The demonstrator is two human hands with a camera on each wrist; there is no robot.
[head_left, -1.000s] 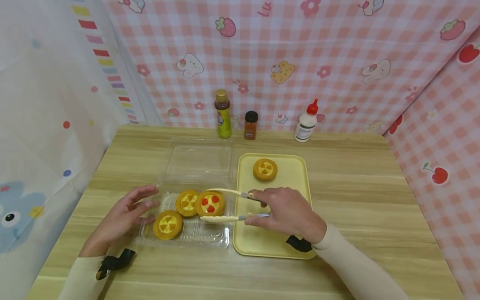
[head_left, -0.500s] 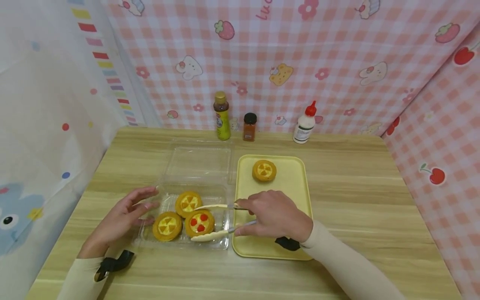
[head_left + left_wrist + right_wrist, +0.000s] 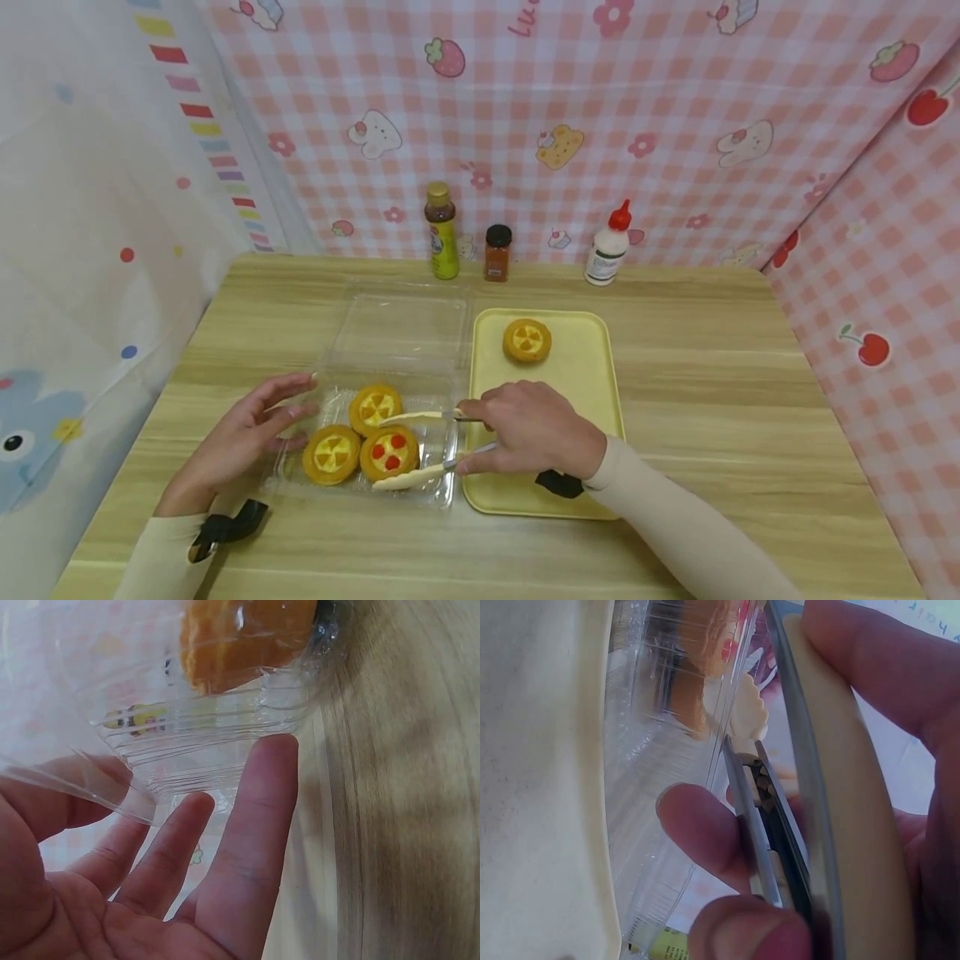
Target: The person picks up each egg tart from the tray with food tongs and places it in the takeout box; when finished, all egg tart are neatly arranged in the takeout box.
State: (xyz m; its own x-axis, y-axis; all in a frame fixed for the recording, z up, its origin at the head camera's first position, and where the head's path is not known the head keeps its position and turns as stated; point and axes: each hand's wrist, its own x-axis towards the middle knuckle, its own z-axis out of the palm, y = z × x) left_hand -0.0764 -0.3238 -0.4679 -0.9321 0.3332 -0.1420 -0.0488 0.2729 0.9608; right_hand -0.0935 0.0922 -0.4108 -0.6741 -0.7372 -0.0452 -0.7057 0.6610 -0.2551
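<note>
My right hand (image 3: 536, 429) grips a pair of tongs (image 3: 855, 780) with cream-coloured ends. Their arms are spread, one end near each side of a tart with red pieces (image 3: 389, 454). That tart sits in the clear plastic container (image 3: 442, 492), against two tarts with yellow-orange wedges, the rear tart (image 3: 376, 408) and the left tart (image 3: 331, 454). My left hand (image 3: 251, 437) is at the container's left side with its fingers spread. In the left wrist view, fingertips (image 3: 274, 754) rest right at the ribbed plastic wall, below a tart's orange side (image 3: 247, 645).
A yellow tray (image 3: 540, 500) beside the container bears one tart (image 3: 527, 341). The container's clear lid (image 3: 401, 325) lies open behind it. Along the back stand a yellow-green bottle (image 3: 442, 242), a black-capped jar (image 3: 497, 254) and a red-tipped white bottle (image 3: 607, 250).
The tongs moved left and toward me, bringing the red-topped tart down beside the other two. Their arms have since spread apart from it. My left hand has stayed put.
</note>
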